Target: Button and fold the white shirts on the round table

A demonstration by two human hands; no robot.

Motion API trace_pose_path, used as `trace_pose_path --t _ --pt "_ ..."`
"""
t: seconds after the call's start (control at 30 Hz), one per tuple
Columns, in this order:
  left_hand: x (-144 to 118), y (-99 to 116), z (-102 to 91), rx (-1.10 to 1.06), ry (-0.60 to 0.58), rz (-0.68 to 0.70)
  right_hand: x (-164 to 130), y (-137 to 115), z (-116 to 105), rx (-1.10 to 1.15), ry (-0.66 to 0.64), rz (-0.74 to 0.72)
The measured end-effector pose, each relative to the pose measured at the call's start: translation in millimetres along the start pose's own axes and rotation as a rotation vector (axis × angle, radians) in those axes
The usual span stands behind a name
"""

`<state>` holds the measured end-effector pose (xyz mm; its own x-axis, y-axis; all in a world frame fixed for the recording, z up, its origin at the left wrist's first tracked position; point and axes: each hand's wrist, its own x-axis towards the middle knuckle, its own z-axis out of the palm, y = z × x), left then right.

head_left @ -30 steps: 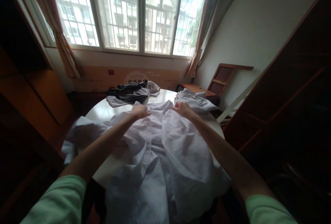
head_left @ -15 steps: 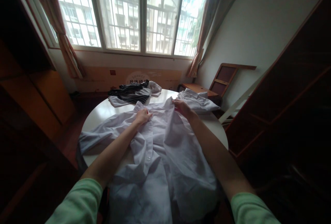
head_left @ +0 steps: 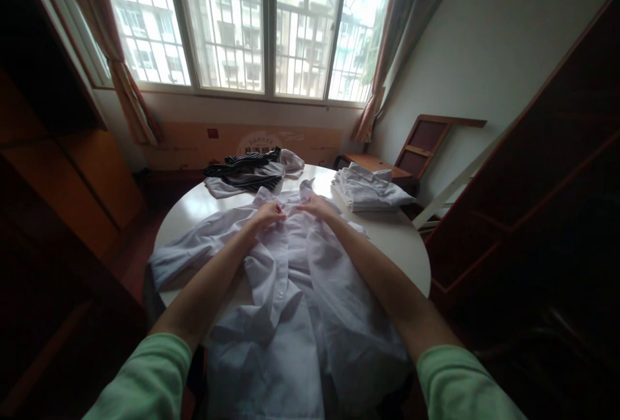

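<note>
A white button-up shirt [head_left: 290, 316] is spread over the round table, its collar towards the window and its lower part hanging over the near edge. Just below the collar, on the left front edge, my left hand [head_left: 269, 213] pinches the cloth. My right hand [head_left: 314, 207] grips the opposite front edge by the collar, close to the left hand. The two front edges lie near each other at the top, while further down the front is rumpled. One shirt sleeve stretches out to the left.
The white round table [head_left: 411, 245] also bears a stack of folded white shirts [head_left: 371, 187] at the back right. A heap of black striped and pale clothes [head_left: 247, 171] lies at the back left. Beyond stands a wooden chair [head_left: 416, 148], with a dark wooden panel [head_left: 523, 213] at the right.
My right hand has moved left and inward, bringing its side of the shirt front towards my left hand. The left hand has hardly moved and keeps its pinch.
</note>
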<state>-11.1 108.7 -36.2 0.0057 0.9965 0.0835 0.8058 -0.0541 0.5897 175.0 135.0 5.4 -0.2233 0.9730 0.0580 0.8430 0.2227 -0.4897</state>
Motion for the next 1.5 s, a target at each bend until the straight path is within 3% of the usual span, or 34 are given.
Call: trace_pose_path --t 0.13,0.27,0.47,0.57,0.63,0.7,0.8,0.87,0.97,1.1,1.27,1.37,1.5 --pt "5 -3 0.8 -0.053 0.034 -0.008 2 -9 13 -0.191 0.091 -0.131" --pt "12 -2 6.7 -0.080 0.094 -0.028 -7 -16 8 -0.300 -0.031 -0.362" --pt "30 2 17.2 -0.168 0.144 -0.022 -38 -30 -3 -0.319 -0.544 -0.397" --pt "33 7 21.0 -0.235 0.129 0.028 -42 -34 -10 -0.083 -0.815 -0.289" --pt "32 10 22.4 -0.277 0.112 0.071 -37 -33 -13 0.096 -0.906 -0.188" --pt "29 10 23.0 -0.317 0.106 0.106 -29 -30 -14 0.190 -0.817 -0.097" --pt "25 7 22.9 -0.370 0.121 0.129 -14 -25 -2 0.233 -0.476 0.007" --pt "23 4 22.6 -0.433 0.135 0.128 -8 -21 11 0.179 -0.316 -0.010" --pt "22 2 21.9 -0.561 0.148 0.105 -9 -17 27 0.074 -0.181 -0.080" --pt "19 5 21.5 -0.693 0.172 0.053 -14 -12 33 -0.029 0.059 -0.075" --pt "12 18 25.9 -0.681 0.220 0.015 -12 -5 33 0.152 0.163 0.033" --pt "7 23 30.3 -0.542 0.265 0.077 -9 -1 34 0.446 0.147 0.124" --pt "1 29 33.6 -0.392 0.308 0.174 -5 3 34 0.579 0.156 0.147"
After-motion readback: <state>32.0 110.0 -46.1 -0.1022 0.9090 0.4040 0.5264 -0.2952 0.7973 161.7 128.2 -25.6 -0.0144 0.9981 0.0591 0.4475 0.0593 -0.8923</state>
